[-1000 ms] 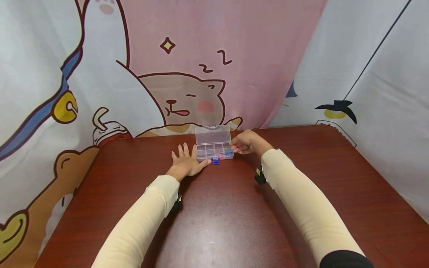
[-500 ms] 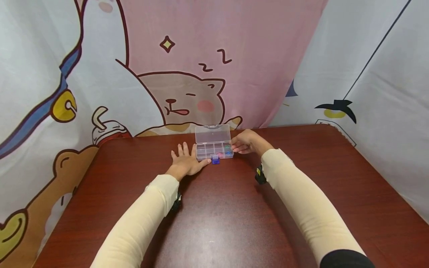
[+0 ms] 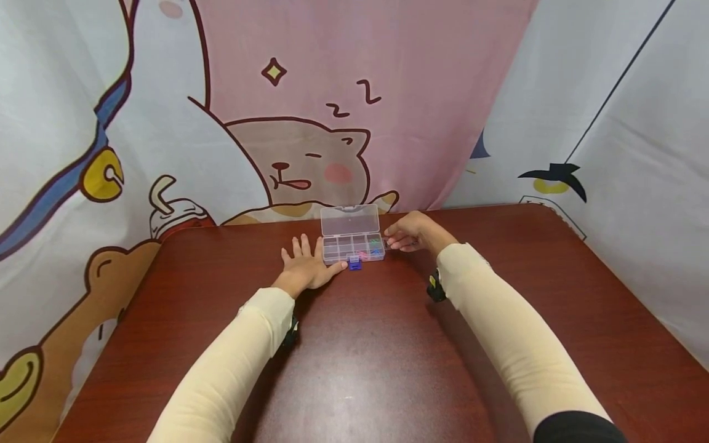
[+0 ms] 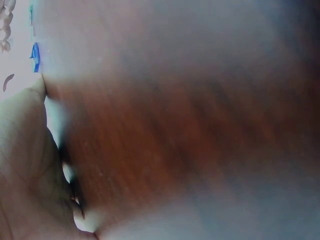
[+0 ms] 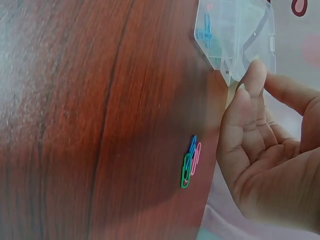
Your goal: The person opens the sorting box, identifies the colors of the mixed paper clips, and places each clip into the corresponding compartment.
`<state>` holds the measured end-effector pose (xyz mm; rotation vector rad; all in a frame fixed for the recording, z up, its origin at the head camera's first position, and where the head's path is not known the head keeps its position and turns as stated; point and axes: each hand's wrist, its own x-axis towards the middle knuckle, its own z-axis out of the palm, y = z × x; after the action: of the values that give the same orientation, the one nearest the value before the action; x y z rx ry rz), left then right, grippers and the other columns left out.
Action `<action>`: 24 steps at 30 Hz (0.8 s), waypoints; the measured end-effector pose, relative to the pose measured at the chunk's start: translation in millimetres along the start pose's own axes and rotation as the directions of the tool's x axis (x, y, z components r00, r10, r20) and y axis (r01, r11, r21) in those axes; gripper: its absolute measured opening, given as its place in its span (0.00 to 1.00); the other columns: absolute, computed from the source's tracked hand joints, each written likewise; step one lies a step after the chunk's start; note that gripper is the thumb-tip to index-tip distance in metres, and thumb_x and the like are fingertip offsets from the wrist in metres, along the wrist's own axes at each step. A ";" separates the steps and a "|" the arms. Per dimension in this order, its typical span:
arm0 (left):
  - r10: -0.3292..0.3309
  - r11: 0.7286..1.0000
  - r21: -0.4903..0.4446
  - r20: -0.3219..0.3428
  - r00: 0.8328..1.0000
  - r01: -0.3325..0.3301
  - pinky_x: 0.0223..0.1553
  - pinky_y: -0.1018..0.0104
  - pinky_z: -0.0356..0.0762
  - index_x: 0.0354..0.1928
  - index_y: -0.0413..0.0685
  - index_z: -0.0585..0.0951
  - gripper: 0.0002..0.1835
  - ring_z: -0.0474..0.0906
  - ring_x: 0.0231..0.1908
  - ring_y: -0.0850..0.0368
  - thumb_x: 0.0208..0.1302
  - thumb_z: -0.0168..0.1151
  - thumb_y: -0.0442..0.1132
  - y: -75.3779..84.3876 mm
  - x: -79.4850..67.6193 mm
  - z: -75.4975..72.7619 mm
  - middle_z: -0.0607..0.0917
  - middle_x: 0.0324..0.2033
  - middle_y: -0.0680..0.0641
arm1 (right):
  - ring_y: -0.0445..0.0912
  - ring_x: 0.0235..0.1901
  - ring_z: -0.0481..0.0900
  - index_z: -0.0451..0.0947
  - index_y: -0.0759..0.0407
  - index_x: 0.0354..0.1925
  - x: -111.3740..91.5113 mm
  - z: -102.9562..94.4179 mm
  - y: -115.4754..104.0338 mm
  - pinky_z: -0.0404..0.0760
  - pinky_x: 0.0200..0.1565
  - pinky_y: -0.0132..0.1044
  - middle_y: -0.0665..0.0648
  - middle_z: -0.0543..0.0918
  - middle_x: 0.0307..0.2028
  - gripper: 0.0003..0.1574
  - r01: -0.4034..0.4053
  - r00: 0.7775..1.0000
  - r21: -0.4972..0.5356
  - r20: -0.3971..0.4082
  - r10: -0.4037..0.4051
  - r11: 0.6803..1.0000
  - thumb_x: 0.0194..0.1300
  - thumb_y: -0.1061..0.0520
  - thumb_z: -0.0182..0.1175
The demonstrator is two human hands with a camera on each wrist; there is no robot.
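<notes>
A clear divided plastic box (image 3: 338,249) stands near the far table edge with its lid (image 3: 350,220) raised. Green paper clips (image 3: 374,240) lie in its back right compartment, blue ones (image 3: 375,251) in front of them, pink ones (image 3: 362,254) to the left. My left hand (image 3: 306,271) is spread on the table with its thumb by the box's front, near a blue tab (image 3: 355,264). Just right of the box is my right hand (image 3: 412,232), fingers loosely bent with nothing visible between them. Blue, pink and green paper clips (image 5: 186,170) lie on the table below it.
The brown wooden table (image 3: 354,357) ends just behind the box. A printed cartoon curtain (image 3: 443,92) hangs along its back and sides.
The right hand has drawn slightly right, away from the box's side. Green paper clips now show more fully in the back right compartment. The left hand stays in place.
</notes>
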<state>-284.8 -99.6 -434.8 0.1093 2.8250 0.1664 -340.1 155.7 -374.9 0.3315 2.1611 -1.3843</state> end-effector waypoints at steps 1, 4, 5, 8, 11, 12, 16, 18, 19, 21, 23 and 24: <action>0.000 1.000 -0.001 0.000 1.000 0.000 0.68 0.33 0.29 0.78 0.52 0.34 0.56 0.26 0.74 0.37 0.59 0.31 0.81 -0.2 -0.2 0.0 0.32 0.75 0.34 | 0.40 0.20 0.82 0.78 0.69 0.52 0.4 -0.5 0.5 0.82 0.41 0.39 0.51 0.85 0.22 0.20 -0.004 1.000 0.004 0.000 0.004 1.000 0.67 0.56 0.60; -0.001 1.000 0.002 0.001 1.000 0.001 0.69 0.33 0.30 0.78 0.52 0.35 0.56 0.26 0.74 0.37 0.59 0.30 0.81 -0.1 -0.3 0.0 0.32 0.75 0.34 | 0.41 0.21 0.82 0.78 0.68 0.51 1.4 -2.0 2.5 0.82 0.40 0.38 0.52 0.85 0.22 0.20 -0.011 1.000 0.003 -0.004 0.011 1.000 0.66 0.57 0.60; 0.000 1.000 0.003 0.000 1.000 0.000 0.69 0.33 0.30 0.78 0.52 0.35 0.56 0.26 0.74 0.37 0.59 0.30 0.81 -0.1 -0.3 0.0 0.32 0.75 0.34 | 0.41 0.21 0.82 0.78 0.68 0.51 1.6 -2.8 3.3 0.82 0.40 0.38 0.52 0.85 0.23 0.19 -0.009 1.000 -0.002 -0.005 0.009 1.000 0.66 0.57 0.60; 0.001 1.000 0.006 0.000 1.000 -0.001 0.69 0.33 0.30 0.78 0.52 0.35 0.56 0.27 0.74 0.37 0.59 0.30 0.81 -0.1 -0.4 -0.2 0.32 0.75 0.34 | 0.41 0.22 0.83 0.79 0.67 0.50 2.2 -6.1 6.3 0.82 0.38 0.38 0.52 0.85 0.23 0.18 -0.001 1.000 -0.012 -0.022 0.001 1.000 0.66 0.56 0.61; 0.001 1.000 0.005 0.000 1.000 -0.001 0.69 0.33 0.30 0.78 0.52 0.35 0.56 0.27 0.74 0.37 0.59 0.30 0.81 0.3 -0.8 -0.7 0.32 0.75 0.34 | 0.41 0.23 0.83 0.79 0.67 0.52 2.0 -11.4 10.3 0.83 0.38 0.38 0.52 0.85 0.23 0.20 0.007 0.999 -0.024 -0.036 -0.008 1.000 0.66 0.56 0.60; 0.000 1.000 0.005 0.000 1.000 0.000 0.69 0.33 0.30 0.78 0.52 0.35 0.56 0.27 0.74 0.37 0.59 0.31 0.81 0.4 -0.9 -0.8 0.32 0.75 0.34 | 0.41 0.23 0.83 0.79 0.67 0.53 1.9 -13.5 11.9 0.83 0.38 0.38 0.52 0.85 0.23 0.21 0.008 0.999 -0.029 -0.043 -0.009 1.000 0.66 0.56 0.60; -0.007 1.000 0.005 -0.001 1.000 0.007 0.69 0.34 0.30 0.78 0.52 0.35 0.56 0.27 0.74 0.37 0.59 0.31 0.81 0.5 -1.7 -1.6 0.32 0.75 0.34 | 0.40 0.22 0.83 0.79 0.66 0.52 3.0 -21.3 19.2 0.83 0.38 0.37 0.51 0.85 0.22 0.20 -0.003 0.998 -0.040 -0.069 0.001 0.999 0.67 0.55 0.60; -0.008 1.000 0.006 -0.001 1.000 0.008 0.69 0.34 0.30 0.78 0.52 0.35 0.56 0.27 0.74 0.37 0.59 0.31 0.81 0.6 -2.2 -1.8 0.33 0.75 0.34 | 0.40 0.21 0.83 0.80 0.65 0.50 4.8 -24.9 22.9 0.84 0.38 0.37 0.51 0.84 0.21 0.18 -0.014 0.997 -0.038 -0.079 0.011 0.999 0.67 0.55 0.61; -0.009 1.000 0.009 -0.002 1.000 0.009 0.69 0.34 0.30 0.78 0.52 0.35 0.56 0.27 0.74 0.37 0.59 0.30 0.81 0.6 -2.2 -1.7 0.33 0.75 0.34 | 0.40 0.21 0.83 0.80 0.65 0.49 5.9 -26.6 24.6 0.84 0.37 0.37 0.51 0.84 0.21 0.17 -0.020 0.997 -0.034 -0.079 0.018 0.999 0.67 0.55 0.61; -0.008 1.000 0.012 -0.002 1.000 0.008 0.69 0.34 0.31 0.78 0.52 0.35 0.56 0.27 0.74 0.37 0.59 0.30 0.81 0.7 -2.2 -1.5 0.33 0.75 0.34 | 0.39 0.20 0.82 0.80 0.64 0.48 7.4 -30.3 27.6 0.83 0.36 0.36 0.50 0.84 0.20 0.16 -0.034 0.996 -0.026 -0.078 0.031 0.999 0.67 0.56 0.60; -0.004 1.000 0.009 -0.003 1.000 0.004 0.69 0.34 0.31 0.78 0.52 0.35 0.56 0.27 0.74 0.37 0.59 0.30 0.81 0.8 -2.0 -1.4 0.33 0.75 0.34 | 0.39 0.20 0.82 0.80 0.64 0.47 8.2 -34.0 30.5 0.83 0.34 0.35 0.50 0.83 0.20 0.15 -0.040 0.997 -0.027 -0.074 0.038 0.999 0.68 0.56 0.59; -0.004 1.000 0.009 -0.003 1.000 0.004 0.69 0.34 0.31 0.78 0.52 0.35 0.56 0.27 0.74 0.37 0.59 0.30 0.81 0.8 -1.7 -1.4 0.33 0.75 0.34 | 0.39 0.20 0.82 0.80 0.64 0.47 8.2 -36.1 32.1 0.82 0.33 0.35 0.50 0.83 0.20 0.15 -0.041 0.996 -0.033 -0.076 0.038 0.999 0.68 0.56 0.58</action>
<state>-283.5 -99.0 -432.9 0.1052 2.8294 0.1529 -342.7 201.4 -392.4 0.4174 2.2239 -1.3312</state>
